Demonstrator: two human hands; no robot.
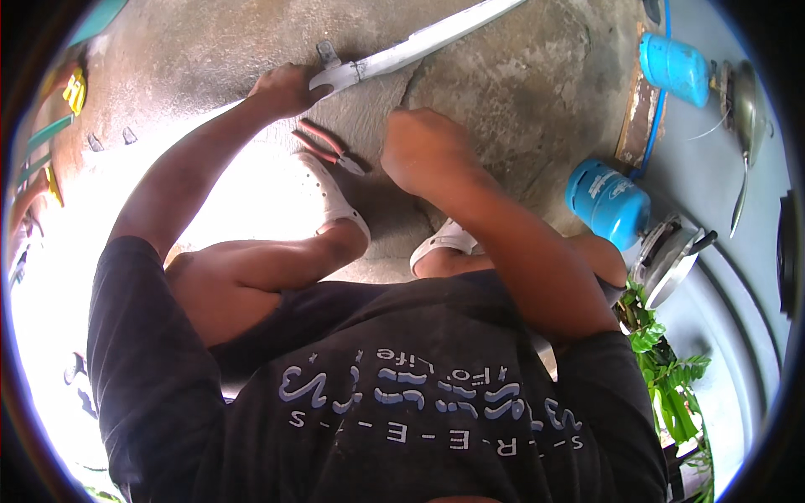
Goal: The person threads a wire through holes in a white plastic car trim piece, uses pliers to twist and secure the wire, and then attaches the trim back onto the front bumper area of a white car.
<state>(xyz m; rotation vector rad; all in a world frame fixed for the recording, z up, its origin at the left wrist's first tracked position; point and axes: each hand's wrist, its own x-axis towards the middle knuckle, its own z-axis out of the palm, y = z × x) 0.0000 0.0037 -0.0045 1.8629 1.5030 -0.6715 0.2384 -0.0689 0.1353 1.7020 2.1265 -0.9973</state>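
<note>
Near the top of the head view, my left hand (285, 90) is closed at the near end of a long, white, slightly curved strip (419, 46). That strip runs away to the upper right, with a dark line across it close to my hand. A small grey tab or bracket (327, 54) stands against its far side. My right hand (428, 151) is a closed fist held over the floor, apart from the strip and a little blurred. Whatever it holds, if anything, is hidden. Between my hands, cutting pliers (331, 149) with red handles lie on the concrete, jaws toward my right hand.
My feet in white clogs (323, 193) flank the near floor. Strong sunlight washes out the left side. At right stand two blue gas cylinders (608, 204) (673, 69) with burners, a pan (671, 268), a blue hose (656, 126) and green plants (671, 386). Yellow-and-green items edge the far left.
</note>
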